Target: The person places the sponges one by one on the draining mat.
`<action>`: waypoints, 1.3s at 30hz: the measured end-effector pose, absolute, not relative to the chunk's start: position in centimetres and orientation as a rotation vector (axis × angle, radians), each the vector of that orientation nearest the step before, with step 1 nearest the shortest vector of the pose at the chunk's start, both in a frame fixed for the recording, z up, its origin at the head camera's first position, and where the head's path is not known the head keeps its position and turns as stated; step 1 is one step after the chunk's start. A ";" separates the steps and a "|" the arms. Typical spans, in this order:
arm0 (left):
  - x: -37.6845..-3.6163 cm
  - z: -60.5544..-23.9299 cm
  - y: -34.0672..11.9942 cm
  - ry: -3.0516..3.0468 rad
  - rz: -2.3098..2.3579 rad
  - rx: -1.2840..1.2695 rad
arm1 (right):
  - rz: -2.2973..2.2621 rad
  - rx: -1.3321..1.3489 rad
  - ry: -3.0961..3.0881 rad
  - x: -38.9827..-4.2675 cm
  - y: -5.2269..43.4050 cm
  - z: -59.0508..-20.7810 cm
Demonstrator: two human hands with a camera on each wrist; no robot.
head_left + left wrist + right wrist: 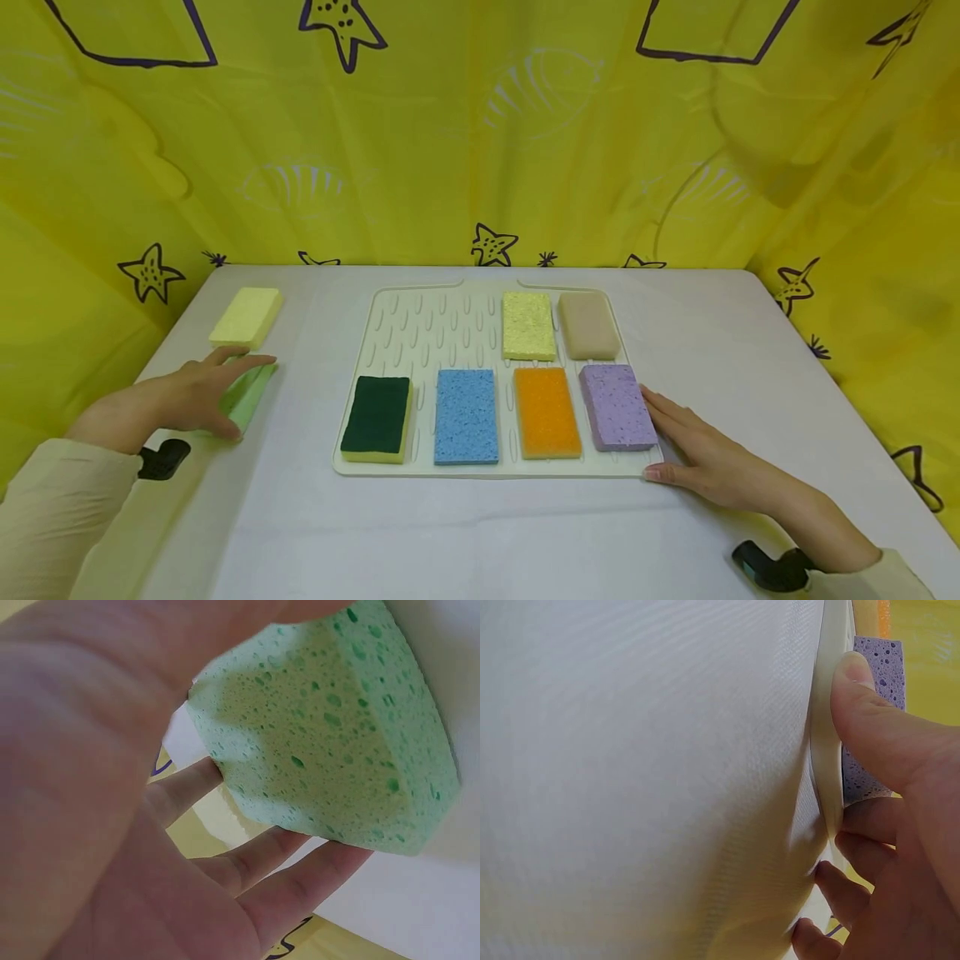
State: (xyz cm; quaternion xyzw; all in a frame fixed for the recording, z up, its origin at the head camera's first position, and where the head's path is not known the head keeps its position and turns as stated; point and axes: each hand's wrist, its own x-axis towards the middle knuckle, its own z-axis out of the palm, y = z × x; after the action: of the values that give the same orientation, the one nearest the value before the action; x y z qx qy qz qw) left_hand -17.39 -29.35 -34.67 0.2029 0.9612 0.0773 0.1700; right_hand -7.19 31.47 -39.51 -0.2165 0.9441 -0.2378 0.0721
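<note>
My left hand (242, 392) grips a light green sponge (251, 406) on the white table, left of the tray. The left wrist view shows that sponge (330, 727) between my thumb and my fingers (300, 885). My right hand (667, 433) rests with straight fingers along the front right corner of the white ribbed tray (427, 333), beside the purple sponge (617, 406). In the right wrist view my thumb lies on the tray rim (826, 750), against the purple sponge (881, 667).
On the tray lie a dark green scouring sponge (377, 407), a blue (466, 415), an orange (547, 412), a yellow (528, 325) and a beige one (588, 325). A pale yellow sponge (246, 317) sits on the table behind my left hand. Yellow curtains enclose three sides.
</note>
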 end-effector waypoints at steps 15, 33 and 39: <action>-17.5 -34.0 -28.2 2.752 0.233 0.506 | -0.714 -0.642 2.833 -7.1 31.5 -39.7; -18.6 -33.8 -26.5 2.865 0.199 0.625 | -0.718 -0.633 2.829 -7.2 31.4 -39.6; -18.9 -33.6 -25.9 2.873 0.175 0.639 | -0.718 -0.631 2.830 -7.2 31.4 -39.6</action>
State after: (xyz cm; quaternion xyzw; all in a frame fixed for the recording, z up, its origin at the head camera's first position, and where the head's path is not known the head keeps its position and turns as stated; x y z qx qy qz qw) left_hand -18.92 -25.86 -33.55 0.2159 0.9699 0.0591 0.0964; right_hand -7.16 31.42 -39.61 -0.2105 0.9446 -0.2397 0.0774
